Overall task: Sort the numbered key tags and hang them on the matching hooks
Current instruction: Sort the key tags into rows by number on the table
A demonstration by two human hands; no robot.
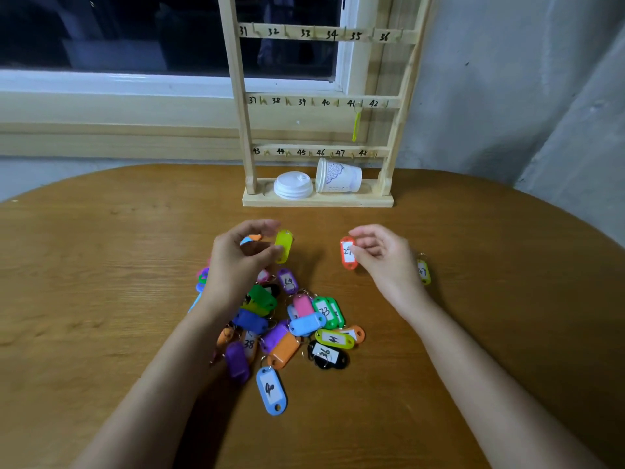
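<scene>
Fingers (265, 227) of the left hand (236, 262) pinch a yellow tag (283, 247), the right hand (384, 257) a red tag (348, 254); probably light, stiff, slick plastic, so grip the edges.

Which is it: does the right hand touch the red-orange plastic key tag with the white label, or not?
Touching. In the head view the right hand pinches the red-orange plastic key tag by its right edge.
</scene>
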